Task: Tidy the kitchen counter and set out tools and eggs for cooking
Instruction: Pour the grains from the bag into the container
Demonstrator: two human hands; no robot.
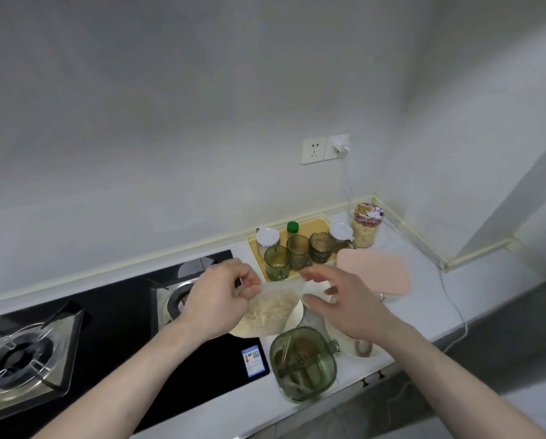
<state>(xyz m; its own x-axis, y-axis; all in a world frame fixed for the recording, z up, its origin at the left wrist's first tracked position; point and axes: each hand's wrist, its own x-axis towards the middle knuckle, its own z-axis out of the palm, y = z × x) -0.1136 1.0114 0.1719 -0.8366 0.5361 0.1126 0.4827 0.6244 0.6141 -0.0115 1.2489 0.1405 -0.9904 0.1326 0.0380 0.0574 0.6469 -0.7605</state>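
A clear plastic bag of pale grains (pixel 273 307) hangs above the counter, over a round cream plate (pixel 297 315). My left hand (pixel 221 299) pinches the bag's top left corner. To the right of the bag, my right hand (pixel 344 299) hovers with its fingers spread, close to the bag's right edge, holding nothing. A ring shows on one finger. No eggs are in view.
A yellow tray (pixel 320 224) at the back holds green tumblers (pixel 277 263), jars and a green-capped bottle. A pink board (pixel 374 272), a patterned jar (pixel 366 226), a green seasoning box (pixel 303 364) and a white bowl (pixel 351 345) sit around. A black gas hob (pixel 113 318) is left.
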